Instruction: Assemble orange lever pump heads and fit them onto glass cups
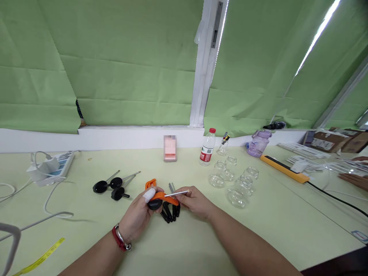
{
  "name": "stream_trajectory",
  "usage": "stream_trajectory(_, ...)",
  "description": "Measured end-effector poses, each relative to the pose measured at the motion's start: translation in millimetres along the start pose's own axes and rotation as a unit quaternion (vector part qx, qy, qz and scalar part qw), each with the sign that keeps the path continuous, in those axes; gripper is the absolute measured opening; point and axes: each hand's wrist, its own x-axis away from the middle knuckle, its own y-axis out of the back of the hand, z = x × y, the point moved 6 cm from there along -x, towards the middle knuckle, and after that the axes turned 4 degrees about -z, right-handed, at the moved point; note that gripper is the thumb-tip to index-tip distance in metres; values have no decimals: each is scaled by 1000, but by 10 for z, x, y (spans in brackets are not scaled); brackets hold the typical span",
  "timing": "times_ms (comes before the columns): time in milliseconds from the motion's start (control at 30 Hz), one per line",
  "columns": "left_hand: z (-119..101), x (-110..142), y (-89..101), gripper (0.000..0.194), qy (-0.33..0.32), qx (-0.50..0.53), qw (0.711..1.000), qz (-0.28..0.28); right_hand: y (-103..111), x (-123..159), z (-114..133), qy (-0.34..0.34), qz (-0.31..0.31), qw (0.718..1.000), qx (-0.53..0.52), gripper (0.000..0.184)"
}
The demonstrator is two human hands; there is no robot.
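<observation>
My left hand (139, 209), with a white wrap on its thumb, is closed on a curved orange piece (163, 197) that has a rounded black part (155, 204) under its left end. My right hand (194, 201) pinches the right end of that piece, where a thin metal rod (178, 193) lies across it; its fingertips are partly hidden. Below and between the hands lie several black handles (166, 212) with metal shafts. A second orange piece (150, 183) rests just beyond my left hand. Farther left are black round-headed tools (116, 182) with metal shafts.
Upturned glass jars (237, 193) stand right of my hands. Behind are a phone (170, 148), a bottle (207, 147), a jar of small screwdrivers (222, 147) and a purple jug (258, 143). Power strips (284, 169) and cables flank the table. Another person's hand (355, 181) is far right.
</observation>
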Motion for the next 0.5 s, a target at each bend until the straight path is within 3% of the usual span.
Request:
stream_trajectory(133, -15, -32, 66, 30, -20, 33, 999, -36, 175, -73, 5, 88, -87, 976, 177, 24)
stream_trajectory(333, -18, -57, 122, 29, -25, 70, 993, -88, 108, -111, -53, 128, -51, 918, 372, 31)
stream_trajectory(500, -23, -53, 141, 29, -30, 65, 993, -94, 113, -132, -134, 92, -40, 887, 451, 29)
